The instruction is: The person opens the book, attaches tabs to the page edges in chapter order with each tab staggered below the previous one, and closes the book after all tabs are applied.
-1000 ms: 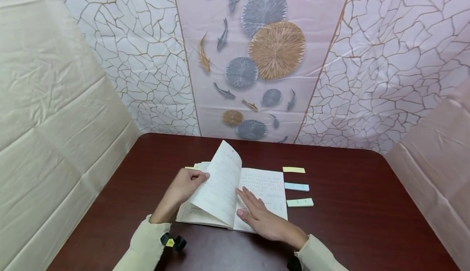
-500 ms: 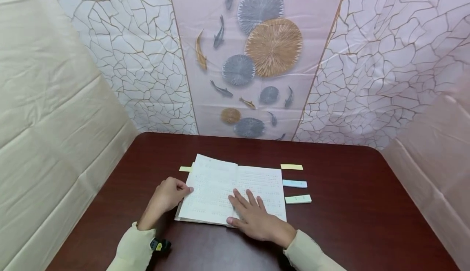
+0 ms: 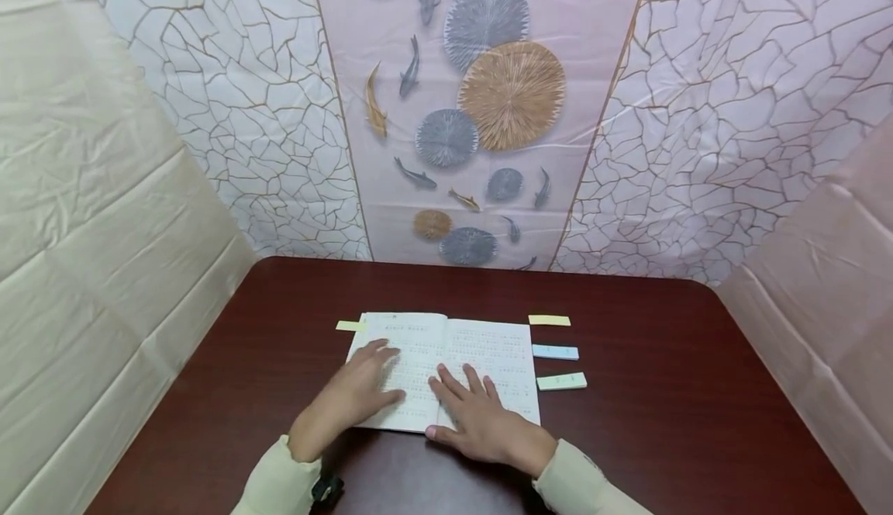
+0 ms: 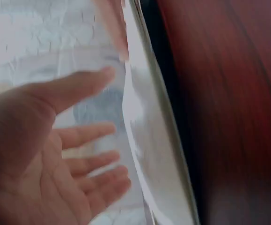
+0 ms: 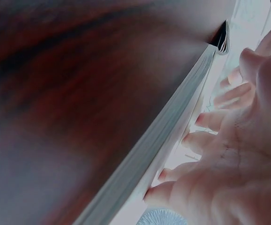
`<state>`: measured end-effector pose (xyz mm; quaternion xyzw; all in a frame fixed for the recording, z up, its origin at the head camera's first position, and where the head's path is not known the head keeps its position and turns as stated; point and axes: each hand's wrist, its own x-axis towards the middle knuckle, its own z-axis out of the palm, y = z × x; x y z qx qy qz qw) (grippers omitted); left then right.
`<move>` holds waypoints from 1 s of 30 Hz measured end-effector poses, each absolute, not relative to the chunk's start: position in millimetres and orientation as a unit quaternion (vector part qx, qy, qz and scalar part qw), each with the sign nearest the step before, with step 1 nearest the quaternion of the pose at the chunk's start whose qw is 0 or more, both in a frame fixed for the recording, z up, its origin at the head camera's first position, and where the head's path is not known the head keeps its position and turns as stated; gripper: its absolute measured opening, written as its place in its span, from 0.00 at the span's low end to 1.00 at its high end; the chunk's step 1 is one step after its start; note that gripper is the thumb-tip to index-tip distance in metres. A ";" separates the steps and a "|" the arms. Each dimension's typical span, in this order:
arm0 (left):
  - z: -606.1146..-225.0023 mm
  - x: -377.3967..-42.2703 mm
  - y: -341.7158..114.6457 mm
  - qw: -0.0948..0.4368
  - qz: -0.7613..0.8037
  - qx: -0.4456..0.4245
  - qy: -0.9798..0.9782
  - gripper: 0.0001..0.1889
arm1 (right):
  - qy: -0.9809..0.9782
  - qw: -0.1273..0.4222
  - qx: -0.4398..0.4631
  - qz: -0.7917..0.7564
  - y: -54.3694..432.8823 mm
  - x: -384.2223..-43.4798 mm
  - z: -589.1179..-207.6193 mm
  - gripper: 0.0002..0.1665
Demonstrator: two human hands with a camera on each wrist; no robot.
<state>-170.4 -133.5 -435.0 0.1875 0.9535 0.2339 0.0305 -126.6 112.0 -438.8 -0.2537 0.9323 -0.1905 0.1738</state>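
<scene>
An open book [image 3: 488, 344] with printed pages lies flat on the dark red-brown table. Over its left page is my left hand [image 3: 359, 387], fingers spread and slightly bent, holding nothing; the left wrist view shows that hand [image 4: 55, 154] with a gap between its fingers and the page. My right hand [image 3: 481, 422] rests on the lower part of the right page near the fold, fingers spread. In the right wrist view its fingertips [image 5: 163, 174] touch the paper beside the book's thick page edge [image 5: 158, 126]. A yellow sticky tab [image 3: 350, 326] sticks out from the left page.
Right of the book lie a yellow strip [image 3: 549, 319], a blue strip [image 3: 555, 352] and a green strip [image 3: 561, 381], in a column near the page edge. The table [image 3: 663, 391] meets a patterned cloth backdrop [image 3: 481, 150] behind and pale cloth sides.
My left hand has turned a page over to the left, let go of its edge and moved right over the page. My right hand has slid slightly left and stays on the book.
</scene>
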 end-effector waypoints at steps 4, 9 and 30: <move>-440.0 -167.5 -119.1 0.071 0.259 0.245 0.932 0.38 | 0.931 0.180 -0.257 -0.186 110.3 -126.2 -439.0 0.45; -447.2 -161.9 -112.9 0.108 0.236 0.247 0.934 0.40 | 0.928 0.185 -0.266 -0.183 109.6 -123.9 -440.7 0.41; -441.0 -152.7 -100.8 0.147 0.229 0.220 0.937 0.39 | 0.976 0.071 -0.146 -0.148 191.9 -172.6 -424.4 0.49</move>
